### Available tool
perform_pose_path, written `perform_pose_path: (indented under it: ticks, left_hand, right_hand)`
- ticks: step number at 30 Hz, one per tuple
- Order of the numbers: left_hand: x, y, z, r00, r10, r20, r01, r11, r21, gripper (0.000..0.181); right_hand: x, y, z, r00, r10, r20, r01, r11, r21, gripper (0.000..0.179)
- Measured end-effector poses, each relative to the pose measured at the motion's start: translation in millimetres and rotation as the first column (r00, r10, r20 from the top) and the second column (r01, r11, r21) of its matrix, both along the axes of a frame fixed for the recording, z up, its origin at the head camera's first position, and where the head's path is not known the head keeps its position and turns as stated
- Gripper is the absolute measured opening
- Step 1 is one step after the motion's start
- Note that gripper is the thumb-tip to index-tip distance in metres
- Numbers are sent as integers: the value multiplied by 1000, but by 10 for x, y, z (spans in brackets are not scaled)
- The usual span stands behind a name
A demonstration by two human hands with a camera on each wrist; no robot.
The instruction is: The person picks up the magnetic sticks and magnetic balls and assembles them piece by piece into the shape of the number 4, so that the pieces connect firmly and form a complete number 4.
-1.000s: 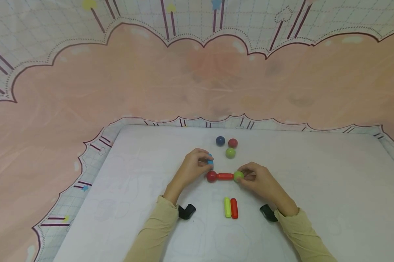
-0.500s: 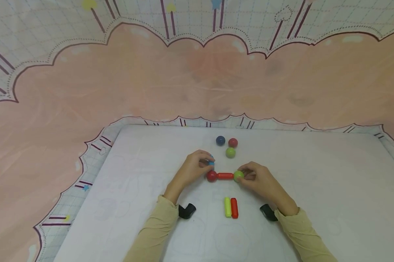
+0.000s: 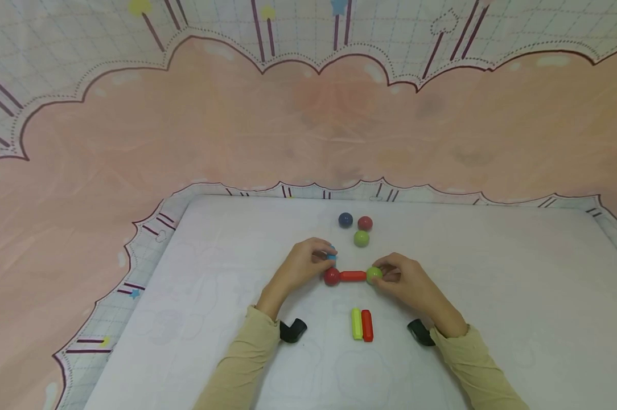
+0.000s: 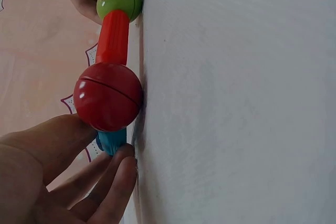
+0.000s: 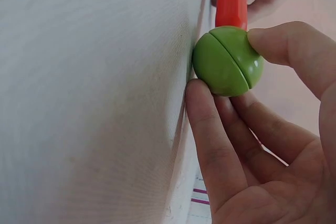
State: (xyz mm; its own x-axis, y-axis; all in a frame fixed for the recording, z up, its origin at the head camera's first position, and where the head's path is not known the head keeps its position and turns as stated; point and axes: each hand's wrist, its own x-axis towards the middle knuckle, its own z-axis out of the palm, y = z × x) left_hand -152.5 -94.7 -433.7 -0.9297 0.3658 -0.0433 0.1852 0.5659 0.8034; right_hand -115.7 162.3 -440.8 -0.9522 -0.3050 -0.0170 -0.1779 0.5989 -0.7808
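Observation:
A red rod [image 3: 353, 276] joins a dark red ball [image 3: 332, 277] on its left to a green ball [image 3: 374, 275] on its right, lying on the white table. My left hand [image 3: 306, 263] pinches a blue rod [image 4: 113, 141] between thumb and fingers, its end right at the far side of the red ball. In the head view the fingers partly cover that rod. My right hand [image 3: 404, 280] holds the green ball, thumb on one side and fingertips on the other. The right wrist view shows a seam line around this green ball [image 5: 227, 61].
Beyond the hands lie a dark blue ball [image 3: 345, 220], a red ball [image 3: 365, 223] and a second green ball [image 3: 361, 238]. Nearer the person, a yellow-green rod [image 3: 357, 324] and another red rod [image 3: 367, 326] lie side by side on the white table [image 3: 226, 341].
My left hand has moved slightly toward the person, bringing the blue rod closer to the dark red ball. The right hand stays in place on the green ball.

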Motion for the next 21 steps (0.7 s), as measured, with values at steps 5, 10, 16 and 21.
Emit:
perform_pose_path:
  ticks: [5, 10, 16, 21]
  left_hand:
    - [13, -3, 11, 1000, 15, 11, -14, 1000, -15, 23]
    - [16, -8, 15, 1000, 15, 4, -15, 1000, -26, 26]
    - [17, -11, 16, 1000, 22, 0, -22, 999, -29, 27]
    - [39, -13, 34, 999, 39, -1, -39, 999, -25, 26]
  right_hand:
    - [7, 3, -6, 1000, 2, -8, -2, 1000, 2, 28]
    - [7, 2, -9, 1000, -2, -6, 2, 1000, 4, 28]
    - [1, 6, -24, 1000, -3, -1, 3, 1000, 6, 28]
    - [-1, 8, -21, 1000, -1, 2, 1, 1000, -2, 28]
